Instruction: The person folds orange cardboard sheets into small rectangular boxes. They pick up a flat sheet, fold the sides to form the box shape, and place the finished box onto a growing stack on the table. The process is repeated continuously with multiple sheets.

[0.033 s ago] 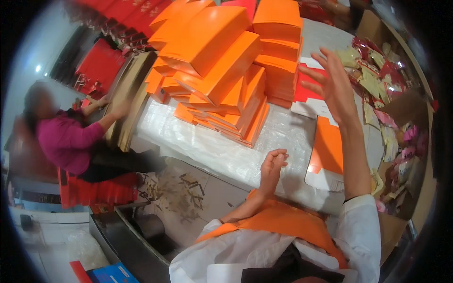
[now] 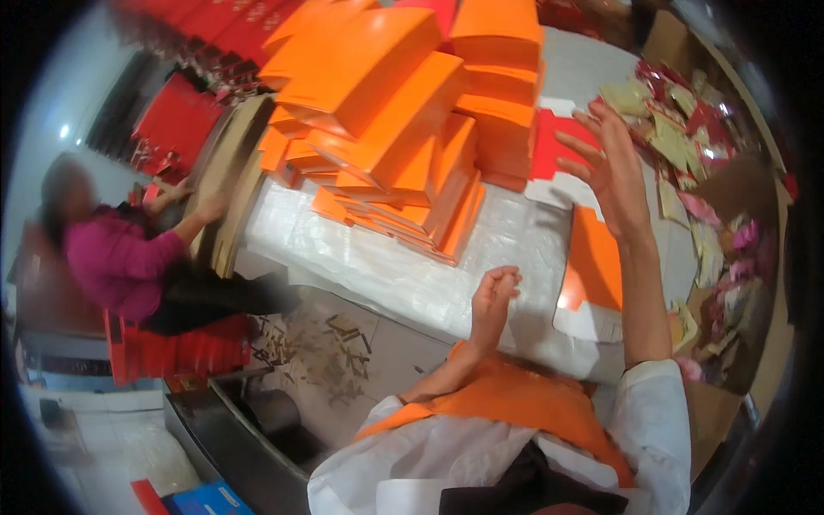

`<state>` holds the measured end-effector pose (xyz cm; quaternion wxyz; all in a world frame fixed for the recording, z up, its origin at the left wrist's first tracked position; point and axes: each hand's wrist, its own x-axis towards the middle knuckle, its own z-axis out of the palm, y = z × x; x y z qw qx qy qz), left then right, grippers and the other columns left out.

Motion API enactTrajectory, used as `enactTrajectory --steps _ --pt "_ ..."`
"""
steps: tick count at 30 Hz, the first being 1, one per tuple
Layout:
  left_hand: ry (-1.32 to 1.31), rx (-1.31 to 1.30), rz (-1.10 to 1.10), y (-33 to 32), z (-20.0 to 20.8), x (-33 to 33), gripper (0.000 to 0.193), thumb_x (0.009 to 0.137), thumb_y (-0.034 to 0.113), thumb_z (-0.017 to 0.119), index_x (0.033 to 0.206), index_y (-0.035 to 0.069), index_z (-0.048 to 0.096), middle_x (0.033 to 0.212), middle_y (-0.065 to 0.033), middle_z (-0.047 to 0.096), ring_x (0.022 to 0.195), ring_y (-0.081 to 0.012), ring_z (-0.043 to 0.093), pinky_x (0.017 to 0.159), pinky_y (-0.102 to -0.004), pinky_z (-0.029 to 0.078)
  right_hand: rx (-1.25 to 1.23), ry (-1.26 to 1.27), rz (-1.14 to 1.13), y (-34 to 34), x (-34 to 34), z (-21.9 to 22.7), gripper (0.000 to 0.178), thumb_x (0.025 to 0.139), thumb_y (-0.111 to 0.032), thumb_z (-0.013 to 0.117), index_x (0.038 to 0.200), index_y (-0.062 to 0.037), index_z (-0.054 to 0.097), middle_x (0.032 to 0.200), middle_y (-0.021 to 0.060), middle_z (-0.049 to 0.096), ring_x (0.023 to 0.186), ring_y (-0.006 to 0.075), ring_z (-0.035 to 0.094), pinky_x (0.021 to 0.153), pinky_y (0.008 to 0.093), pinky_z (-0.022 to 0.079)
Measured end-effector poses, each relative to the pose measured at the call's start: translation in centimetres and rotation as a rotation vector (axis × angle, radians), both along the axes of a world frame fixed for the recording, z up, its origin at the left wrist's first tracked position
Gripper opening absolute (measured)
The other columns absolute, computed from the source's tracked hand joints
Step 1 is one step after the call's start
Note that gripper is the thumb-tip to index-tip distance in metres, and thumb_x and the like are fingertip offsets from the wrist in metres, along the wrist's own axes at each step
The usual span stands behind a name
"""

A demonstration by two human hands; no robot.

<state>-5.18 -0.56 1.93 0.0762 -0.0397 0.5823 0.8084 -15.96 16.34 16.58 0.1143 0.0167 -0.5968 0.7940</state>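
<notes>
My right hand (image 2: 611, 167) is raised over the table's right part, its fingers apart and bent, with nothing in them. Below and around it lie flat cardboard box blanks: a red one with white flaps (image 2: 548, 150) by the fingers, and an orange one (image 2: 594, 262) beside the wrist. My left hand (image 2: 494, 302) hovers near the table's front edge with its fingers curled in, and no object shows in it. Beyond it, folded orange boxes (image 2: 378, 163) are piled in a leaning heap, with a taller stack of orange boxes (image 2: 495, 129) to its right.
An open carton (image 2: 687, 45) full of small wrapped packets (image 2: 678, 150) borders the table on the right. White plastic sheeting (image 2: 296, 232) covers the table. On the left, a person in a purple top (image 2: 120, 253) handles brown boards (image 2: 225, 184). Scraps (image 2: 318, 352) litter the floor.
My right hand has come slightly lower and nearer, its fingers still apart. The whole view has shifted a little. My left hand is almost unmoved.
</notes>
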Motion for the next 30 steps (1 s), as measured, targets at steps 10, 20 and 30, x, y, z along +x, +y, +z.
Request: enactTrajectory --steps 10,20,30 --pt "0.228 -0.551 -0.306 7.2 -5.3 -3.9 0.05 0.084 0.021 0.052 0.121 -0.009 0.037 0.123 -0.0236 0.038 0.113 -0.0306 0.039 0.094 -0.0357 0.032 1.663 -0.245 -0.484 7.4 12.6 -18.9 0.05 0.085 -0.026 0.05 0.126 0.0008 0.037 0.131 0.017 0.037 0.122 0.0281 0.035 0.101 0.0482 0.02" --pt "0.307 -0.56 -0.238 11.1 -3.8 -3.0 0.057 0.082 0.015 0.051 0.127 -0.008 0.025 0.128 -0.0257 0.031 0.119 -0.0343 0.033 0.099 -0.0398 0.027 1.558 -0.15 -0.394 5.7 14.4 -16.8 0.057 0.077 -0.026 0.06 0.125 -0.0025 0.04 0.13 0.015 0.039 0.124 0.0269 0.033 0.1 0.0541 0.018" --pt "-0.237 0.167 -0.22 10.6 2.7 -4.6 0.035 0.091 0.02 0.044 0.118 -0.002 0.039 0.107 -0.0103 0.052 0.09 -0.0161 0.054 0.075 -0.0285 0.047 0.856 -0.012 -0.372 6.2 17.2 -15.2 0.031 0.085 -0.012 0.052 0.114 -0.0026 0.048 0.117 0.0133 0.051 0.111 0.0252 0.047 0.095 0.0421 0.033"
